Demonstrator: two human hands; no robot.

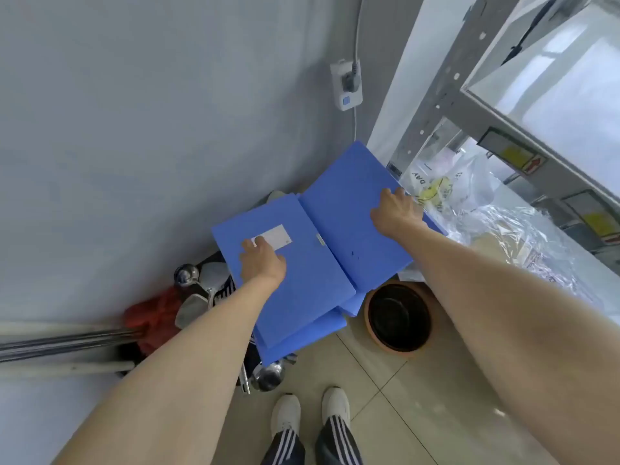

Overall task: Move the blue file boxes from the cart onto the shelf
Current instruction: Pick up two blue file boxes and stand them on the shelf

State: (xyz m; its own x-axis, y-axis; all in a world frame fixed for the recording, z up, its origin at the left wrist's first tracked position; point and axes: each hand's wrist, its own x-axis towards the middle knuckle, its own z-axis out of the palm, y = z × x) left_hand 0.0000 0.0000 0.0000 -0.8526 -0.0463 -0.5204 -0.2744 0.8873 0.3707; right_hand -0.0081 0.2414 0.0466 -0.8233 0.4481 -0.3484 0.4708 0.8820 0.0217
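Left of both hands, low against the wall, lie metal rods [63, 344] and a red cloth [152, 313], with a ladle [186, 275] just beyond the left wrist.

The left hand [263, 263] lies palm down on the left box [285, 280], fingers loosely curled and touching its white label [273, 237]. Whether it grips or only presses, I cannot tell. Under that box sit at least two more blue boxes [308, 337], stacked askew. The cart itself is almost wholly hidden beneath them.

The right hand [397, 213] is on the right box [355, 213], fingers curled over its far edge, so it looks clamped onto that edge. This box is tilted, its far end higher and next to the shelf [446, 105] post, its near edge beside the left box.

Below the right forearm stands a round bin [399, 318] on the floor. Right of the right hand, the lower shelf holds clear plastic bags [469, 203]. The upper board looks bare.

No blue box shows on the shelf, so the job seems barely begun: one box is likely being lifted, and the whole stack is left to move.
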